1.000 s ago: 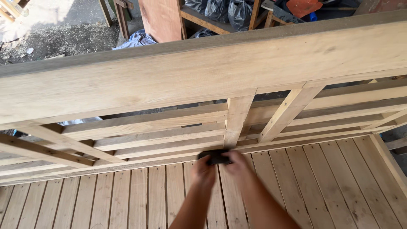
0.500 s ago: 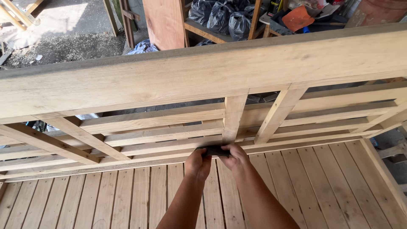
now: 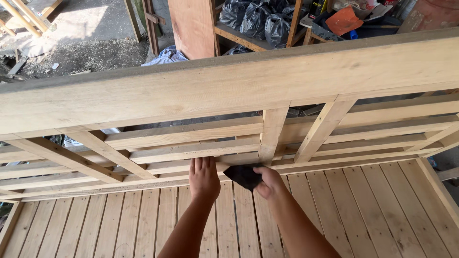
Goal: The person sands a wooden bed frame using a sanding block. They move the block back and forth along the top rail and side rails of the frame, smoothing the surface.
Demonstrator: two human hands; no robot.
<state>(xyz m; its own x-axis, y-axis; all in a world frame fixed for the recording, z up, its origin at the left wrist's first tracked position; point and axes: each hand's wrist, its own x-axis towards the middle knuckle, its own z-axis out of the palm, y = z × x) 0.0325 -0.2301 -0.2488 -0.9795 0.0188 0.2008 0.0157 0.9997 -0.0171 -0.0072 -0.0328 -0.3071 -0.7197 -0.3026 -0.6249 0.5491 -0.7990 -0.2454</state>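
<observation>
Sanding a slatted wooden frame: right hand w/ fingers clamped on dark sandpaper near the slat floor's far edge; left hand flat, fingers together, on the lower rail. Wood looks pale, unfinished; progress unclear.

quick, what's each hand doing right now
Left hand: open, flat against the wooden rail.
Right hand: closed on a dark sanding sheet.

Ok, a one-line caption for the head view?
Left hand flat on a slatted wooden frame, right hand holding dark sandpaper.
</observation>
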